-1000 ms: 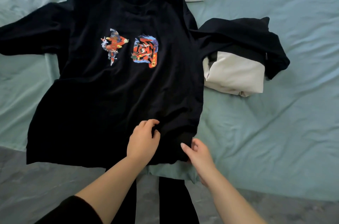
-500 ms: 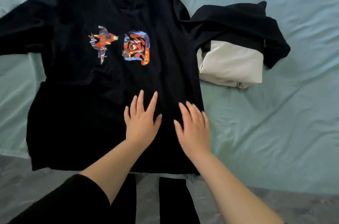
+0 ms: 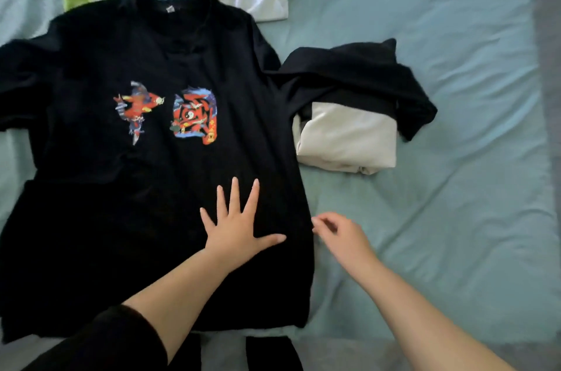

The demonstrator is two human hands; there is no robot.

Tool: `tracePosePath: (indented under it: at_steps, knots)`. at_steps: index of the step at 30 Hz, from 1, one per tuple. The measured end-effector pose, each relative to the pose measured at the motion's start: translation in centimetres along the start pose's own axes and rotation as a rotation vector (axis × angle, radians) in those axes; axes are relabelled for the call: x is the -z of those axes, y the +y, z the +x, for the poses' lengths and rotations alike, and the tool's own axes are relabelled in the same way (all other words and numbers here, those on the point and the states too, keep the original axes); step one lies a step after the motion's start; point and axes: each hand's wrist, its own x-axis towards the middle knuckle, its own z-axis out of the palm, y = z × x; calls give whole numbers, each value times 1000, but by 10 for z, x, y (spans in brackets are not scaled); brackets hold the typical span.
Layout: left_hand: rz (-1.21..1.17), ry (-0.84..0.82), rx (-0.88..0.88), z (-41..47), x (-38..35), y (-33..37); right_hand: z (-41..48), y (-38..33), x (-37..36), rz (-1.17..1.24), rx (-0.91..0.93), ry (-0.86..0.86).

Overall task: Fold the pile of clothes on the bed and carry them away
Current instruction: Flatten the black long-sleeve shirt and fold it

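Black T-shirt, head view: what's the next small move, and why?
Probably pinch the right side edge of the black T-shirt with the right hand, which sits just beside it, and fold that side inward. The left hand lies flat on the front, pinning it, and the shirt is spread out unfolded, one sleeve draped over the folded white garment.

Left hand point(image 3: 239, 228): it was bunched up at the hem, now it lies flat higher up on the shirt point(image 3: 121, 219), fingers spread wide.
Right hand point(image 3: 343, 237): it slid off the shirt to the right edge, fingers curled now.
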Motion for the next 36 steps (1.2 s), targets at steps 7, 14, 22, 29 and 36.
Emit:
tracePosePath:
  at_steps: [7, 14, 22, 29, 36]
  knots:
    - [-570, 180, 94, 92, 65, 149, 108, 8, 138, 177, -79, 677]
    - [-193, 153, 97, 151, 37, 184, 192, 41, 192, -6, -173, 498]
    - [-101, 60, 139, 158, 46, 190, 180, 4, 275, 685, -270, 361]
    - [-304, 321, 120, 123, 90, 198, 129, -51, 373, 712, -216, 138]
    - [-235, 400, -180, 89, 150, 276, 75, -110, 457, 580, 6, -130]
